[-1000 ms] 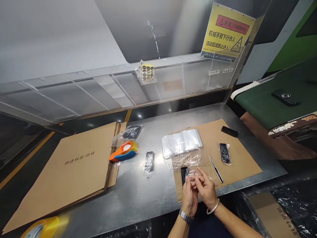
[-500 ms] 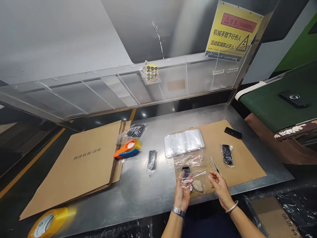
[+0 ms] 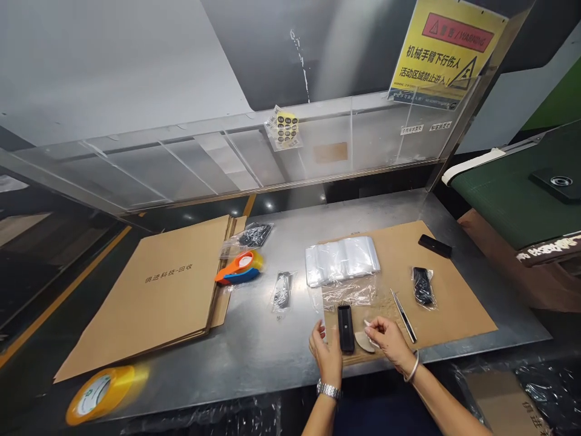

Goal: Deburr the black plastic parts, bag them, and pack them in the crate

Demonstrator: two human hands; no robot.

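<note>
On the brown cardboard sheet [image 3: 458,297] lies a black elongated case [image 3: 345,328], unwrapped. My left hand [image 3: 327,357] is beside its left edge, fingers apart, holding nothing. To the right, my right hand [image 3: 388,342] pinches something small and whitish whose kind I cannot make out, above a pale rounded piece [image 3: 364,342]. A slim cutter [image 3: 403,316] rests right of that hand. Behind the case is a stack of clear plastic bags [image 3: 342,260]. A bagged black item [image 3: 423,286] lies at the right, near a black bar [image 3: 434,246].
Left on the metal table [image 3: 258,351] are stacked cardboard [image 3: 149,290], an orange and blue tape dispenser [image 3: 239,268], bagged items [image 3: 282,290] and a yellow tape roll [image 3: 102,393]. A clear partition [image 3: 181,169] stands behind; a green conveyor [image 3: 512,194] is at the right.
The black case now lies on the cardboard, out of my left hand, and the clear bag I held is no longer spread between my hands. My right hand has moved left. The view has shifted slightly.
</note>
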